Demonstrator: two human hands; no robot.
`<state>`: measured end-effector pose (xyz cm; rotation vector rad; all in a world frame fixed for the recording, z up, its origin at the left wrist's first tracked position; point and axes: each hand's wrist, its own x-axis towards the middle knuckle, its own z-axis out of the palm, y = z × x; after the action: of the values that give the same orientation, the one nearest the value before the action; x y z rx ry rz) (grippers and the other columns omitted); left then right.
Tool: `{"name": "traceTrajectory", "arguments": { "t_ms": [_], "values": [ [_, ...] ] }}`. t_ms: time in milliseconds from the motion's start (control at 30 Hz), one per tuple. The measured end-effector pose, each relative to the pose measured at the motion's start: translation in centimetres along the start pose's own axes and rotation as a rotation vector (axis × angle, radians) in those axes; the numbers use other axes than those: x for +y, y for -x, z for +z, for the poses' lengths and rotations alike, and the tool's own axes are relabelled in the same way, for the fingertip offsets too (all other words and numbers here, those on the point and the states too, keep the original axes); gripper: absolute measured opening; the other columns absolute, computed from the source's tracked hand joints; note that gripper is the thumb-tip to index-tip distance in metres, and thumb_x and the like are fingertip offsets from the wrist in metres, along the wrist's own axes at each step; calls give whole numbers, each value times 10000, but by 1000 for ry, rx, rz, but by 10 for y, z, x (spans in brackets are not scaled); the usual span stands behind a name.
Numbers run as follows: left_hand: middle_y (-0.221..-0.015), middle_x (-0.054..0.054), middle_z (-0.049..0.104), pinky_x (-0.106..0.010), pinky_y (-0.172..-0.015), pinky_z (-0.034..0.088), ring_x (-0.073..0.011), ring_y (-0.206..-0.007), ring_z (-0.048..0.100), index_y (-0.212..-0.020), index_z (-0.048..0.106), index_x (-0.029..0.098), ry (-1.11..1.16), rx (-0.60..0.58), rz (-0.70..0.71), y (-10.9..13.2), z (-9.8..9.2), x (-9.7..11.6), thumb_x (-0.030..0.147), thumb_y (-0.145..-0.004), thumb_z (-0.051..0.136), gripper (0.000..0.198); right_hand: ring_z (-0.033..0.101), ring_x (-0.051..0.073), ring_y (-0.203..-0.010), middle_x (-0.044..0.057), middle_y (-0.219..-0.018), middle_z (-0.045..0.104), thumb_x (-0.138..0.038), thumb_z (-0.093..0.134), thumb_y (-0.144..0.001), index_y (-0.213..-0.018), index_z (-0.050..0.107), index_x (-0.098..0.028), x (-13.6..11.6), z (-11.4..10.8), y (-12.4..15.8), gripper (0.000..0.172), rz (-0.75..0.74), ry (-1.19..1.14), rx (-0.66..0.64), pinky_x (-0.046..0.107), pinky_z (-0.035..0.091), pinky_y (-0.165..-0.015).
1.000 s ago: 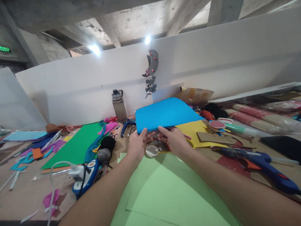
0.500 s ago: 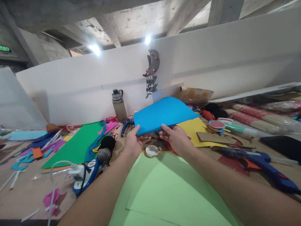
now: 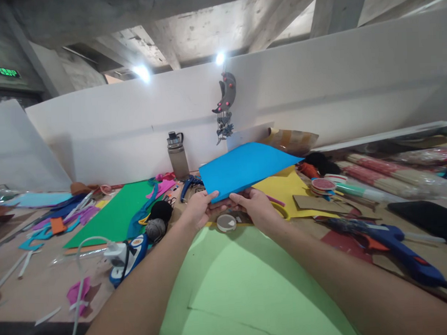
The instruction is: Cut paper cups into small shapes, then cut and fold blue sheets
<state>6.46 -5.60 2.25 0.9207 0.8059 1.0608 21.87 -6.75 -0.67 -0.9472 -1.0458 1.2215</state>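
Note:
A bright blue sheet (image 3: 241, 168) is lifted off the table, its far end tilted up to the right. My left hand (image 3: 197, 210) pinches its near left corner. My right hand (image 3: 255, 208) grips the near edge just beside it, fingers curled under the sheet. Both hands are close together above a small roll of tape (image 3: 226, 222). A large light green sheet (image 3: 242, 284) lies flat below my forearms.
A yellow sheet (image 3: 287, 190) and a dark green sheet (image 3: 117, 212) flank the blue one. A water bottle (image 3: 177, 156) stands by the white wall. Blue glue guns lie at right (image 3: 395, 247) and left (image 3: 129, 256). Felt scraps (image 3: 60, 217) litter the left.
The blue sheet has flattened from a curved fold and tilted up to the right. Both hands moved closer together along its near edge.

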Motion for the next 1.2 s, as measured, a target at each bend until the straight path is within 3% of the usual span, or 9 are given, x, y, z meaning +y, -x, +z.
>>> {"name": "traceTrajectory", "arguments": {
  "t_ms": [133,433,800,1200],
  "values": [
    [-964,-171,738,-277,-661,610,-225,-819,730,-1011,675,86,-19,-37,8,-2,-1,-2,149,-807,666,214,644,145,-629,26,-684,689,-371,789,-644,-722,616,-168,0,-1,1,277,6,1,-13,276,549,-640],
    [-930,-158,749,-326,-775,601,-246,-868,726,-1009,690,88,-61,-111,72,-1,2,-5,223,-770,729,277,589,126,-571,19,-685,671,-436,791,-628,-729,598,-189,-2,-1,3,329,2,-19,-24,276,511,-594],
    [-927,-162,749,-343,-788,596,-263,-874,725,-1041,683,84,-70,-148,62,2,6,-1,229,-732,765,352,566,124,-564,5,-635,635,-439,813,-598,-696,588,-180,2,-4,-2,357,-3,-28,-14,268,481,-568],
    [-967,-165,743,-322,-741,601,-250,-871,725,-1043,678,89,-106,-164,49,-6,-6,-4,237,-781,713,302,562,116,-569,16,-680,656,-405,820,-613,-736,619,-172,5,-8,-6,332,31,-54,-62,275,492,-583]
  ]
}}
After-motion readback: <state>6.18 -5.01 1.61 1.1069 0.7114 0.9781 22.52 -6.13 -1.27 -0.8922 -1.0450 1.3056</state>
